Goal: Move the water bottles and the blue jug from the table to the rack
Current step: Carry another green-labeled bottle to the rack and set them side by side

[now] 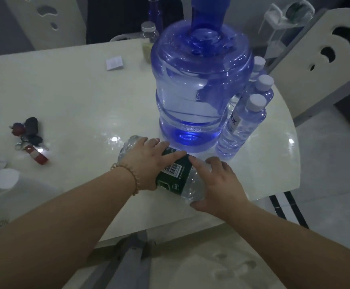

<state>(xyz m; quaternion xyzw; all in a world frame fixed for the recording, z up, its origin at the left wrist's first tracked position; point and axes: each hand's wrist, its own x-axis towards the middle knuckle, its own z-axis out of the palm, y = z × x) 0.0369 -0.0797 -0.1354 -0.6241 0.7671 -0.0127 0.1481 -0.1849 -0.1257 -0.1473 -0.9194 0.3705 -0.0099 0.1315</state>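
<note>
A large blue jug (199, 84) stands upright at the middle of the white table (69, 97), a blue pump on its neck. Three clear water bottles with white caps (243, 124) stand in a row against its right side. In front of the jug a big clear bottle with a dark green label (174, 176) lies on its side. My left hand (147, 161) rests on its left part and my right hand (220, 182) wraps its right end; both hands grip it.
A bunch of keys with a red fob (30, 138) lies at the table's left. A folded paper (114, 63) and a small jar (148, 40) sit at the far side. White chairs (324, 65) stand right and behind.
</note>
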